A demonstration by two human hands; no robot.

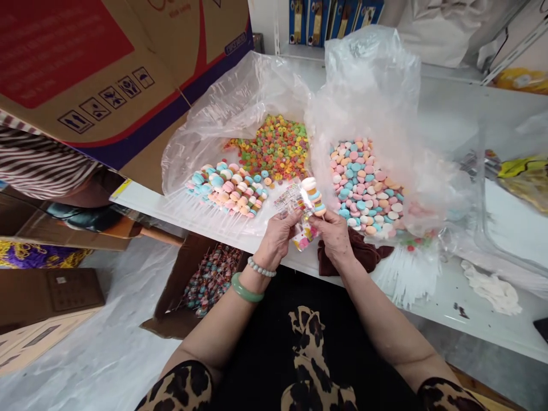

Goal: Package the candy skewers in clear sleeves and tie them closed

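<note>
My left hand (280,231) is closed on a small printed clear wrapper (305,235) at the table's front edge. Fingers of my right hand (334,233) pinch the lower end of a candy skewer (314,196), stacked with white, orange and blue pieces. The skewer leans against the wrapper, and I cannot tell whether any of it is inside. To the left lies a pile of finished candy skewers (231,191) with white sticks. Behind it are loose fruit-coloured ring candies (280,142) on plastic, and to the right pastel button-shaped candies (363,188).
White sticks (409,274) and a brown cloth (372,254) lie right of my hands. A large carton (141,137) stands at the left. Below the table, an open box (171,302) holds wrapped skewers. A crumpled white glove (492,288) rests near the right edge.
</note>
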